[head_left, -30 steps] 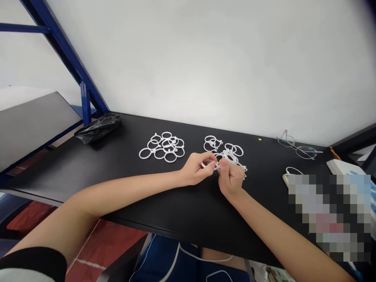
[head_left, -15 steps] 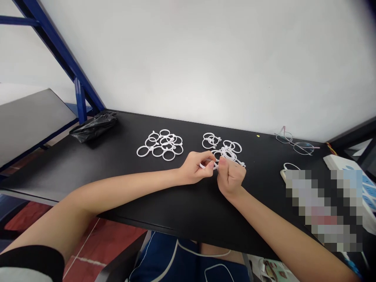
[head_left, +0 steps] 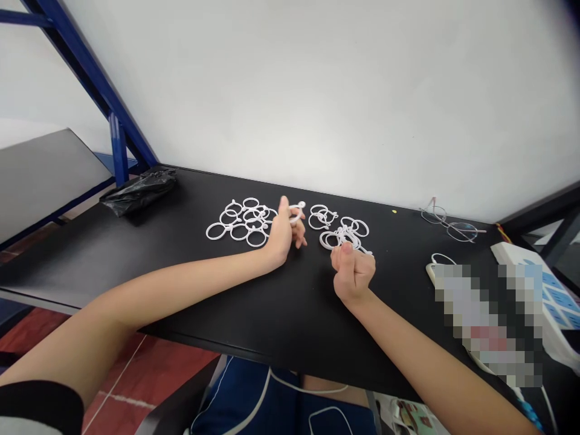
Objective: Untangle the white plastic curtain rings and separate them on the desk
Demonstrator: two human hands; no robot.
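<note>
My left hand (head_left: 283, 232) is raised a little over the black table (head_left: 190, 284) and pinches a white plastic ring (head_left: 296, 211) between thumb and fingers, right beside the left pile of white rings (head_left: 242, 221). My right hand (head_left: 352, 269) rests on the table as a loose fist, thumb up, just in front of the right pile of white rings (head_left: 343, 229). I cannot make out whether it holds anything; its fingers touch the near edge of that pile.
A crumpled black plastic bag (head_left: 138, 188) lies at the table's far left. Glasses (head_left: 448, 222) lie at the far right near the wall. A white power strip (head_left: 541, 284) and a blurred patch sit on the right. Blue metal frame (head_left: 97, 96) stands at left.
My left hand has parted from my right and carried a white ring left toward the left pile. My right hand stayed near the right pile, closed.
</note>
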